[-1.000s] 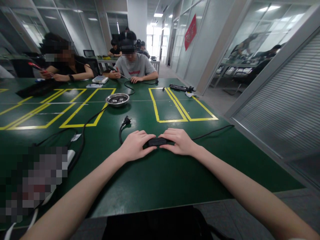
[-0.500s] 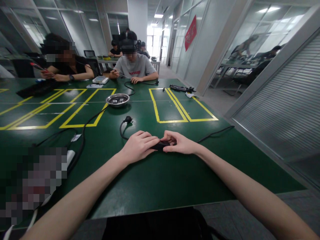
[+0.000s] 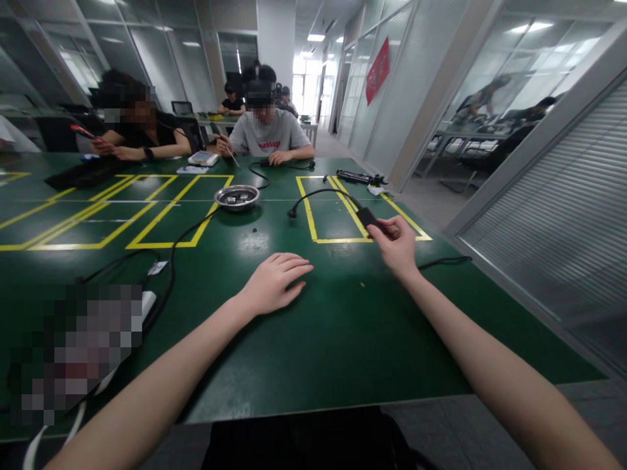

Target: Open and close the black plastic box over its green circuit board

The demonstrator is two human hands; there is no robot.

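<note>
My right hand grips one end of a black power adapter between thumb and fingers, raised over the right part of the green table. From the adapter's far end a black cord arcs left to a black plug. A thinner black cable runs along the table to the right of this hand. My left hand rests palm down near the table's middle, fingers stretched out and holding nothing. A small pale scrap lies between the two hands.
Beyond my left hand stands a metal bowl with several metal parts. A pixelated object and cables occupy the left. Yellow tape marks rectangles. A folded black tripod lies at the far right. Two people sit opposite.
My right hand has moved away and to the right with the adapter, drawing its cord and plug along. My left hand has let go of the adapter and stays near its earlier place.
</note>
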